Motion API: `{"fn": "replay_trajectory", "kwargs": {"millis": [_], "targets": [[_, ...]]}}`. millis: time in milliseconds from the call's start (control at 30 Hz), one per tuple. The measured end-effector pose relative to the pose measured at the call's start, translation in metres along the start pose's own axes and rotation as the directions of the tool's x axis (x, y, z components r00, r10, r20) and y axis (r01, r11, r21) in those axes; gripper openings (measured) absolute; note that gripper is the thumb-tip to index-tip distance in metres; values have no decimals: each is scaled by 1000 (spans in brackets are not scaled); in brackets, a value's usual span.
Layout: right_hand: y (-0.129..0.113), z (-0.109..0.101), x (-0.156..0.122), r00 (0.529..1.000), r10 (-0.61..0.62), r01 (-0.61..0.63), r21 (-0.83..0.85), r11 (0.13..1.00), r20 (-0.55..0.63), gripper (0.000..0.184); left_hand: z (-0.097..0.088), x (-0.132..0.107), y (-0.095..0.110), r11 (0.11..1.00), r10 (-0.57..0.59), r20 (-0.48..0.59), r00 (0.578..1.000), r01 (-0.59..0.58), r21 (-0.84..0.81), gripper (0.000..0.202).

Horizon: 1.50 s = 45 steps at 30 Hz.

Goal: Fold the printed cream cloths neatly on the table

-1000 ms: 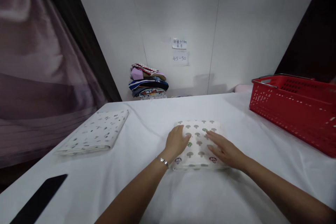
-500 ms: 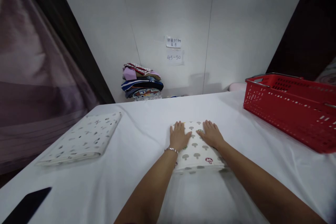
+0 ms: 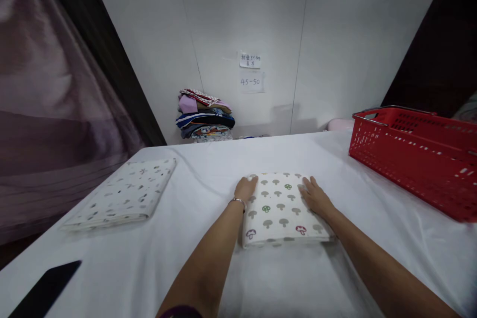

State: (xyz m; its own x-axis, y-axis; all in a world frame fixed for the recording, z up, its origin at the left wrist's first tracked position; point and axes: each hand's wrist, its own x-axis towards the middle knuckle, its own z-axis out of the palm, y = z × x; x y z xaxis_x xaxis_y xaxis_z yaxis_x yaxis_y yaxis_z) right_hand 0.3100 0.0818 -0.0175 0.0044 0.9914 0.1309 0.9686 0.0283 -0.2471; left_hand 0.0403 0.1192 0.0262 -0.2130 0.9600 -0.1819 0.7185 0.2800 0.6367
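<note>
A folded white cloth with a mushroom print point(image 3: 281, 208) lies flat on the white-covered table point(image 3: 208, 258) in front of me. My left hand point(image 3: 246, 189), a bracelet on its wrist, rests at the cloth's far left corner with the fingers curled over the edge. At the far right corner my right hand point(image 3: 316, 196) lies on the cloth, fingers stretched out and pressed flat. Neither hand lifts the cloth.
A second folded cloth with small dark marks point(image 3: 126, 194) lies at the left. A red plastic basket point(image 3: 417, 154) stands at the right. A stack of folded fabrics point(image 3: 204, 119) sits by the wall. A dark flat object point(image 3: 48, 288) lies at the near left edge.
Both hands slid from the middle of the mushroom cloth outward to its far corners, uncovering the printed top. The cloth stayed in place.
</note>
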Motion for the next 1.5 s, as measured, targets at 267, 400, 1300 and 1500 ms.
{"fn": "replay_trajectory", "kwargs": {"millis": [267,400,1300,1500], "targets": [[-23,0,9,998,-61,62,-37,997,26,47,-14,6,-8,1000,8,-114,993,-6,21,49],[-27,0,9,996,-77,80,-56,995,45,46,-12,8,-15,997,-20,-108,994,28,76,48],[-61,-19,8,958,-202,227,-108,968,205,62,23,-10,-12,760,525,13,851,-476,442,61],[-37,-33,-62,966,-229,239,-81,968,120,59,18,-5,-6,748,496,60,866,-461,477,60]]}}
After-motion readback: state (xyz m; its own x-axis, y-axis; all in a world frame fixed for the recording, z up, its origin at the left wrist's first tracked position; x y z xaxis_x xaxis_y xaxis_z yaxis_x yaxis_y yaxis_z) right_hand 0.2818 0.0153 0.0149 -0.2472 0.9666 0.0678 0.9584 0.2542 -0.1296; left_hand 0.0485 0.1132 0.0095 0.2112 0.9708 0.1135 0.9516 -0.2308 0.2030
